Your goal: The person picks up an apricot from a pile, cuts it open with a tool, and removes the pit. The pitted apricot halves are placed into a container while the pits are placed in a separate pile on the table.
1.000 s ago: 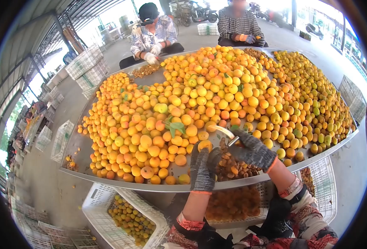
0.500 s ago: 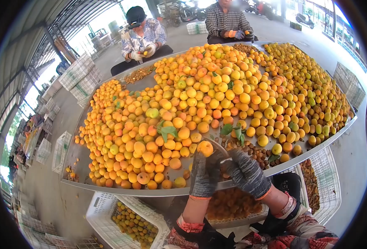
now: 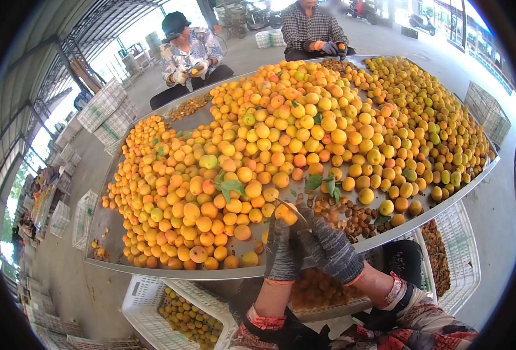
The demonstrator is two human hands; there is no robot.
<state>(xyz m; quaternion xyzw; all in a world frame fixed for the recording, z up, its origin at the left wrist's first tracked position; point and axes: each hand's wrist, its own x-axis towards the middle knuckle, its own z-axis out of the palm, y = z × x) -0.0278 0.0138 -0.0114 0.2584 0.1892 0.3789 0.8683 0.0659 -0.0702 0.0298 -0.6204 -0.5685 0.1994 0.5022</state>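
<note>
My left hand [image 3: 283, 252], in a dark grey knit glove, closes its fingertips round an orange apricot [image 3: 286, 215] at the table's near edge. My right hand [image 3: 330, 248], gloved the same way, is shut on a thin curved metal tool [image 3: 290, 208]. The tool's thin strip lies against the top of the apricot; its grip is hidden by my fingers. Beyond both hands spreads a large heap of apricots [image 3: 234, 175]. Brown pits [image 3: 339, 214] lie on the table just past my right hand, near some green leaves [image 3: 322, 183].
The metal table [image 3: 170, 269] has a raised rim. Below it stand a white crate [image 3: 138, 300] of yellow-green fruit, another crate [image 3: 465, 251] with brown pieces, and orange halves [image 3: 328, 289] between my arms. Two people [image 3: 191, 52] [image 3: 313, 29] sit across the table, handling fruit.
The tool has turned from a raised loop to lie across the apricot's top. My right hand has shifted left, closer to my left hand. The view has shifted slightly.
</note>
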